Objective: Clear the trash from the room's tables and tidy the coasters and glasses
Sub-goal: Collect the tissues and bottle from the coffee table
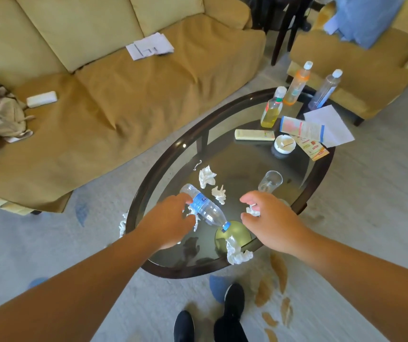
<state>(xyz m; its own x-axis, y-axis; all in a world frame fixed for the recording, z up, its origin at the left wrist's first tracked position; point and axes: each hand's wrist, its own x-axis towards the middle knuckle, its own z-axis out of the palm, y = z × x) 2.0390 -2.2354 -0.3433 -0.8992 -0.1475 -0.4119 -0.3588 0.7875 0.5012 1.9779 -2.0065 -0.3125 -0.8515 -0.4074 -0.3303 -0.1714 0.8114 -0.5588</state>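
Note:
My left hand (pixel 171 220) grips an empty plastic water bottle (pixel 205 208) with a blue cap, lying tilted over the oval glass table (pixel 222 270); a crumpled tissue (pixel 194 218) shows under its fingers. My right hand (pixel 269 215) pinches a small crumpled tissue (pixel 253 211). Two loose tissue wads (pixel 206 176) (pixel 219 193) lie beyond the bottle. Another tissue (pixel 237 253) hangs at the table's near edge on a round green coaster (pixel 237 233). An empty glass (pixel 270 181) stands just behind my right hand.
The table's far end holds three bottles (pixel 272 107), a remote (pixel 255 135), a white ashtray (pixel 284 144), leaflets (pixel 301 129) and white paper (pixel 331 124). A tissue (pixel 123 224) hangs off the left rim. A tan sofa (pixel 99 95) is left, an armchair (pixel 371 70) far right.

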